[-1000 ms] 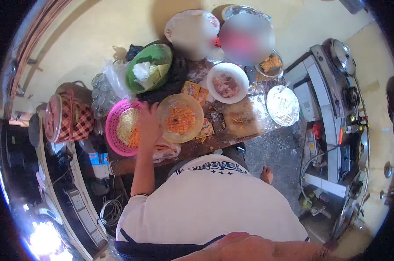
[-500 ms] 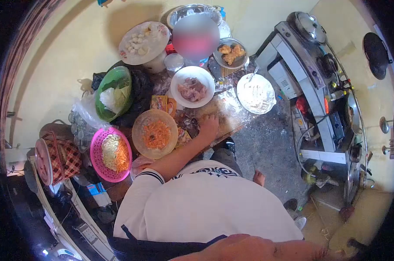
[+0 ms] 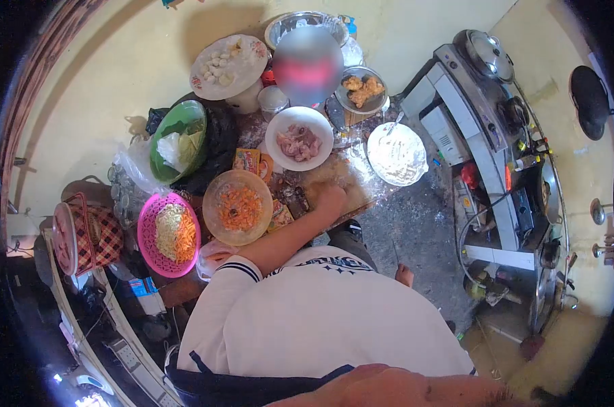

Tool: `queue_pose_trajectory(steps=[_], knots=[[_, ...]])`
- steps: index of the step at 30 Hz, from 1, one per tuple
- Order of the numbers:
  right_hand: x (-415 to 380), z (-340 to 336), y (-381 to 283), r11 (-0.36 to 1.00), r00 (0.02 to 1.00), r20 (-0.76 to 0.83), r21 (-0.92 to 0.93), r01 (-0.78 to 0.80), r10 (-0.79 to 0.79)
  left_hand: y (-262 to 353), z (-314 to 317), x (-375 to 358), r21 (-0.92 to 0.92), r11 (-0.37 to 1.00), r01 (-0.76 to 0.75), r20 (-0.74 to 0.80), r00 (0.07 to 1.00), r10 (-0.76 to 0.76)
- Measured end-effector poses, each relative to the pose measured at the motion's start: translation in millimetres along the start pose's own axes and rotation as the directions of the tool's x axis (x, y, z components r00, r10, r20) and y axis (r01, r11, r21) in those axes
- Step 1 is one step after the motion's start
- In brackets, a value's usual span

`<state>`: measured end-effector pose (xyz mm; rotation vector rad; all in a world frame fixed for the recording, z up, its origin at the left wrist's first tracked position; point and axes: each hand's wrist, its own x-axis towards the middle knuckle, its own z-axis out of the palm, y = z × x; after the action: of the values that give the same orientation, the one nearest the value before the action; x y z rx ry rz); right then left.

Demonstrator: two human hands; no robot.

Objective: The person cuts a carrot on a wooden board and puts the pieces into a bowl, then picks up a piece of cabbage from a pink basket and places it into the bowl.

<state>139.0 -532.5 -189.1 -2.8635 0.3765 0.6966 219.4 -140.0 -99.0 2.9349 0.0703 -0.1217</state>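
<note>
One brown board (image 3: 320,178) lies flat on the table (image 3: 179,290), next to the near edge and toward the right corner. Its top looks stained, and part of it is under the left hand (image 3: 331,199). That hand has its back turned up and its fingers are mostly hidden, so I cannot tell if they are apart, together or clamped on something. The right hand (image 3: 404,275) is low, past the near edge of the table, over the gray floor (image 3: 426,234). A long thin thing (image 3: 396,253) points up from it, but I cannot tell how tight the fingers are. Left of the board is a yellowish bowl (image 3: 238,207) of orange bits, and by the near left corner is a pink basket (image 3: 146,234) with pale and orange shreds. A white bowl (image 3: 273,150) of raw meat sits just behind the board. By the right edge is a plate (image 3: 396,156) with white stuff and a spoon. Farther back are a metal bowl (image 3: 381,91) with fried lumps, a flowered plate (image 3: 246,62) with white balls, and a green tub (image 3: 160,169) with a plastic bag. A stove (image 3: 466,102) with a pot stands on the right, and the walls are yellow.
</note>
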Motion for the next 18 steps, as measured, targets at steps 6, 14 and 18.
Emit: queue_pose_trajectory(steps=[6, 14, 18], knots=[[20.0, -24.3, -20.1, 0.986, 0.988, -0.002, 0.055, 0.156, -0.157, -2.2, -10.9, -6.8, -0.088, 0.995, 0.053, 0.084, 0.995, -0.046], [54.6, -16.2, -5.7, 0.986, 0.986, 0.058, -0.042, 0.158, -0.156, -29.1, -23.1, -9.9, -0.158, 0.982, 0.103, 0.076, 0.993, -0.092], [54.6, -28.6, -11.5, 0.995, 0.994, 0.057, -0.04, 0.09, -0.088, -71.5, -106.5, -62.8, -0.577, 0.784, 0.228, -0.077, 0.941, -0.33]])
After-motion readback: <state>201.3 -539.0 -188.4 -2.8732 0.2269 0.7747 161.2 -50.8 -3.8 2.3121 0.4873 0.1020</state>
